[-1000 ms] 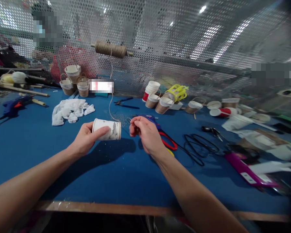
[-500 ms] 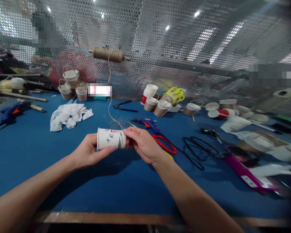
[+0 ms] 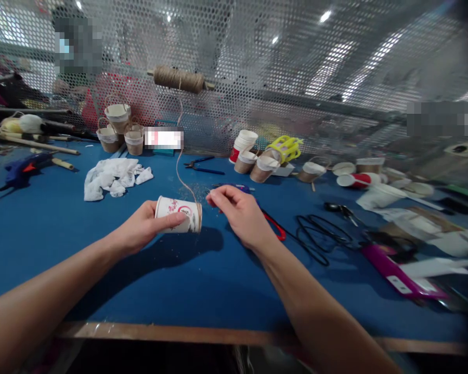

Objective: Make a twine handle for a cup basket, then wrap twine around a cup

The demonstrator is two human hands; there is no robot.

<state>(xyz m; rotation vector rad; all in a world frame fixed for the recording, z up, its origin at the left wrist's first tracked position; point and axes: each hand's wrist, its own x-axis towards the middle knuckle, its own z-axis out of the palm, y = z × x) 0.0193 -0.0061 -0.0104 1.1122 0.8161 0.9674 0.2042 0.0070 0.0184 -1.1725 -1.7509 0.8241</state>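
My left hand (image 3: 142, 223) is wrapped round a white paper cup (image 3: 171, 208) with printed pink and red marks, its thumb across the side. The cup lies sideways above the table, one end to the right. Jute twine (image 3: 186, 186) runs down from a spool (image 3: 179, 79) to that right end, where a band of twine circles the cup. Just right of it, apart from the cup, my right hand (image 3: 239, 213) has thumb and fingertips pinched together; whether anything is between them cannot be made out. Behind this hand are red-handled scissors (image 3: 277, 228) and a blue glue gun (image 3: 253, 194), both partly hidden.
Twine-wrapped cups (image 3: 134, 141) stand at the back left, and others (image 3: 264, 169) back right. White crumpled cloth (image 3: 111, 176), pliers (image 3: 205, 167), a black cable (image 3: 315, 234) and a purple object (image 3: 398, 270) lie about. A perforated metal screen (image 3: 234, 104) closes the back.
My right hand has come off the cup's right end and moved slightly right. The cup has turned in my left hand, showing a different part of its print.
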